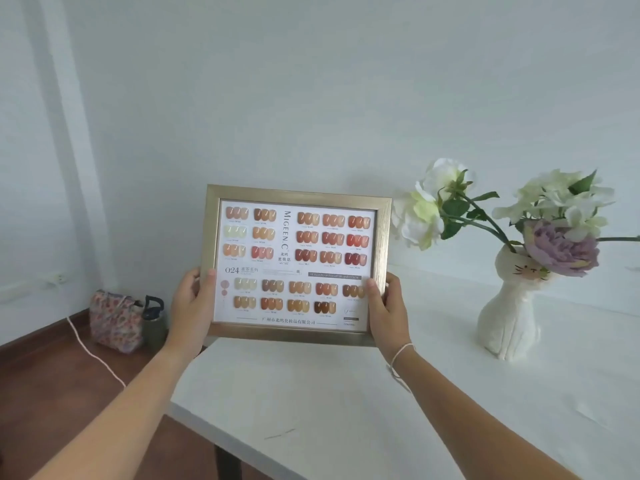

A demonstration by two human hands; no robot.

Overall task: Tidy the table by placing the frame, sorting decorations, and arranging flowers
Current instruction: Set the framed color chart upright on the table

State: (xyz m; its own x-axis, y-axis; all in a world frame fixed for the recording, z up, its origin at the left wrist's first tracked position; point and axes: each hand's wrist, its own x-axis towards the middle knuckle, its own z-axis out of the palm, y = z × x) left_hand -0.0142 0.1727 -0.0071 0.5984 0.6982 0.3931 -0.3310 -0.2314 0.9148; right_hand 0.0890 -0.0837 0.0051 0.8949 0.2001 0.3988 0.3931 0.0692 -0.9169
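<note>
Head view: both hands hold a frame (297, 264) up above the near-left part of the white table (311, 393), face toward the camera, roughly upright. Left hand (191, 304) has its grip closed on the frame's lower left edge, thumb on the front at about 9 o'clock of the frame. Right hand (387, 307) has its grip closed on the lower right edge, thumb on the front at about 3 o'clock; a thin string bracelet (401, 355) sits on that wrist. Frame is gold-toned, holds a printed chart of nail colour samples. At 3 o'clock from the frame, a white cat-shaped vase (509, 313) stands on the table, holding white and purple flowers (502, 216). At 9 o'clock, on the floor by the wall, a floral bag (116, 320) and a dark bottle (154, 322) touching it.
</note>
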